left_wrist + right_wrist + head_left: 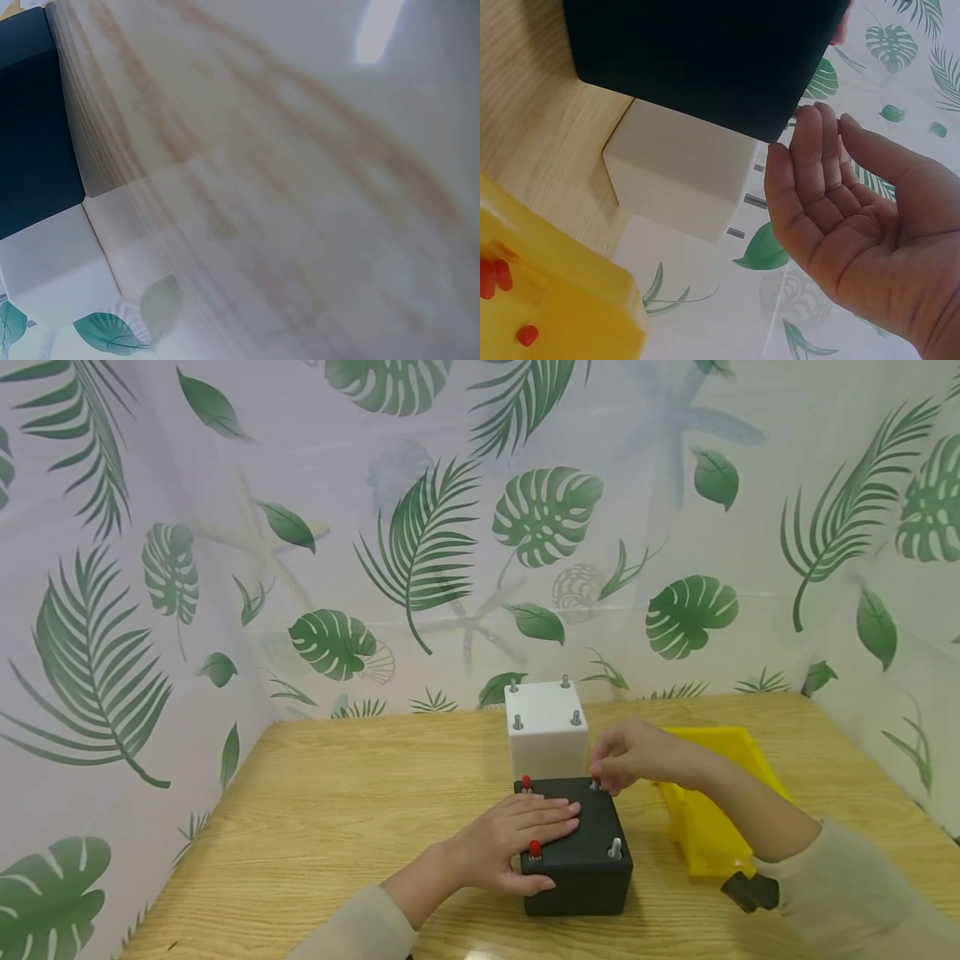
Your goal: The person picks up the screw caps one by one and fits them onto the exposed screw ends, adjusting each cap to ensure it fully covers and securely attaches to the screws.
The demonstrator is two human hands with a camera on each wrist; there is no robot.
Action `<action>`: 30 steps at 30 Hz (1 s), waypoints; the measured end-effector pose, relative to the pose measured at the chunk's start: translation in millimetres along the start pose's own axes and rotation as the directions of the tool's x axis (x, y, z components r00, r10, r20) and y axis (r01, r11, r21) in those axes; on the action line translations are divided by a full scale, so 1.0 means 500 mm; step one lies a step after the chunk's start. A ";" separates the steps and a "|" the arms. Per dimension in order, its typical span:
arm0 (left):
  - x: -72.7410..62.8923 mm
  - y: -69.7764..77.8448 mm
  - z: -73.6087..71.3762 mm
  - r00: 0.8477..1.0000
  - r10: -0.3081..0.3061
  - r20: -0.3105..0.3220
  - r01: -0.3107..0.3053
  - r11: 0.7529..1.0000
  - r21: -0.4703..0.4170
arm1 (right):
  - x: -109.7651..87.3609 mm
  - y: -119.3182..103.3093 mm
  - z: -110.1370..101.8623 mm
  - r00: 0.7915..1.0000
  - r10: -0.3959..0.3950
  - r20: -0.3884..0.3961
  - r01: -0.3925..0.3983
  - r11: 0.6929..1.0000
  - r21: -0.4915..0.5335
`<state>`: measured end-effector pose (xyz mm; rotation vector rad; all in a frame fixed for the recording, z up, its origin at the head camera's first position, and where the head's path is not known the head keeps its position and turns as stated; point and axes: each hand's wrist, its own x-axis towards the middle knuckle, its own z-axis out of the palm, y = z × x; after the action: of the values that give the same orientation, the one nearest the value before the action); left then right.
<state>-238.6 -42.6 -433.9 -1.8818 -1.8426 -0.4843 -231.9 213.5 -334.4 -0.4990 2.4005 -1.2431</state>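
A black box (577,885) stands on the table with a metal post near each top corner. Red caps (535,849) cover its two left posts, while the near right post (615,849) is bare. My left hand (506,843) rests flat across the left part of the box's top, fingers straight. At the far right post, my right hand (630,756) pinches a small red cap (596,771) between thumb and fingers, right at the post's top. The right wrist view shows this hand (855,217) beside the black box, its fingertips partly hidden behind the edge.
Directly behind the black box stands a white box (543,706) with bare metal posts on top. To the right is a yellow bin (686,835), with loose red caps (527,335) inside. A leaf-patterned cloth (450,568) hangs behind the wooden table (360,793).
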 end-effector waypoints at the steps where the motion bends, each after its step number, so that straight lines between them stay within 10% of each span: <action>1: 0.000 0.000 0.000 1.000 0.000 -0.001 0.000 1.000 0.000 | 0.001 0.001 0.001 1.000 0.002 0.003 -0.002 1.000 0.002; 30: 0.000 0.000 -0.003 1.000 0.011 -0.006 -0.011 1.000 0.011 | -0.003 0.012 -0.010 0.999 0.030 -0.011 -0.030 0.999 -0.034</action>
<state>-238.7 -43.1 -432.6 -1.8802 -1.8272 -0.4747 -233.5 220.9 -336.6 -0.4654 2.4323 -1.1971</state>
